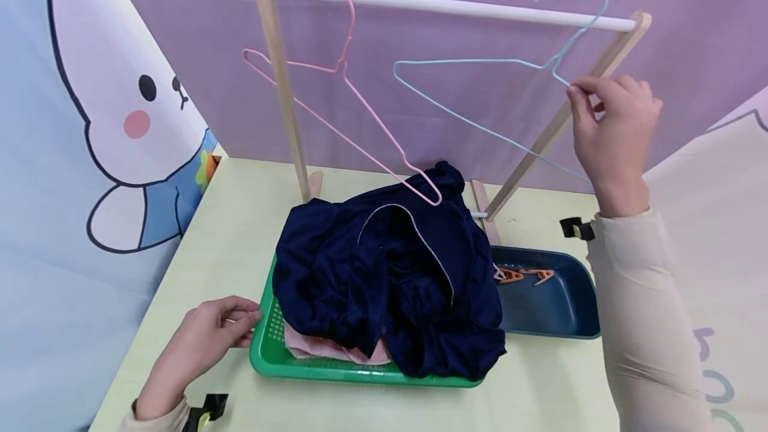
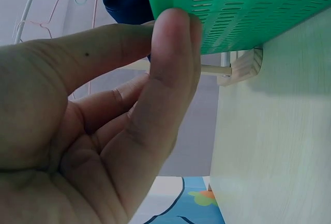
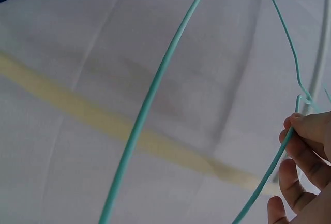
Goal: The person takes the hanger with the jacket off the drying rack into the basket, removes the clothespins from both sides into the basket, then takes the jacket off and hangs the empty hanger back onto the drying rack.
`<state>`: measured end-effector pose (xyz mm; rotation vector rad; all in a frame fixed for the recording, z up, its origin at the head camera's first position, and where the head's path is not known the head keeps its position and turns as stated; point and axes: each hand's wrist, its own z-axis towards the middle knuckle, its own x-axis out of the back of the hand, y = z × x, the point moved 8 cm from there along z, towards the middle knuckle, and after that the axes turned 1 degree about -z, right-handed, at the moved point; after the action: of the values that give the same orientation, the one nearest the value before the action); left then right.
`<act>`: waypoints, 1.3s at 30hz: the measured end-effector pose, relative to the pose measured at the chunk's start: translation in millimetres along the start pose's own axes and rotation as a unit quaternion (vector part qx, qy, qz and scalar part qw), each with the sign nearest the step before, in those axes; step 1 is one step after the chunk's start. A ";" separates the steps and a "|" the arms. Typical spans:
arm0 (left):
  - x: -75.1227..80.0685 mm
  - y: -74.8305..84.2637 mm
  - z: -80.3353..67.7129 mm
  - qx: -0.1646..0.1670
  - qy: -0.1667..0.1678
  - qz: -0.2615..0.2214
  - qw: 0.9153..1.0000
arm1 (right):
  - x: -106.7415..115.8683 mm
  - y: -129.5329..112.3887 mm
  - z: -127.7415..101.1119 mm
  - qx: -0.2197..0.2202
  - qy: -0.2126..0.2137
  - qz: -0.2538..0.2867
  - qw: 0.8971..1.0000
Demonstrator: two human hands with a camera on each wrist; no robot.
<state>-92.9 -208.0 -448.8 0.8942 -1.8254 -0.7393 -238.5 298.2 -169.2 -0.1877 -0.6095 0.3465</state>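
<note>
My right hand (image 1: 618, 129) pinches a light blue wire hanger (image 1: 462, 61) by its shoulder, just below the neck. Its hook curves above the white rail in the head view, and the shank crosses the rail. In the right wrist view, thumb and fingertips close on the hanger wire (image 3: 137, 131). My left hand (image 1: 207, 335) is at the left rim of a green basket (image 1: 282, 369), its fingers loosely bent and fingertips right at the rim. A dark navy garment (image 1: 336, 265) with a thin pale trim lies heaped in the basket, over pink cloth (image 1: 318, 347).
A pink hanger (image 1: 312, 109) hangs by its hook on the rail (image 1: 432, 2) of a wooden-legged rack, its lower end overlapping the garment. A dark blue tray (image 1: 546, 305) with several orange clips (image 1: 510, 276) stands right of the basket. A purple backdrop is behind.
</note>
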 end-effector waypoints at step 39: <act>-3.8 -1.3 -2.3 0.011 -0.035 -0.026 0.999 | -0.5 -46.1 -131.2 0.180 -0.143 0.081 0.970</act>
<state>-89.3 -205.9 -450.8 0.9433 -1.8814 -0.7934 -149.5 246.0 -262.5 0.1666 -0.8065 0.6435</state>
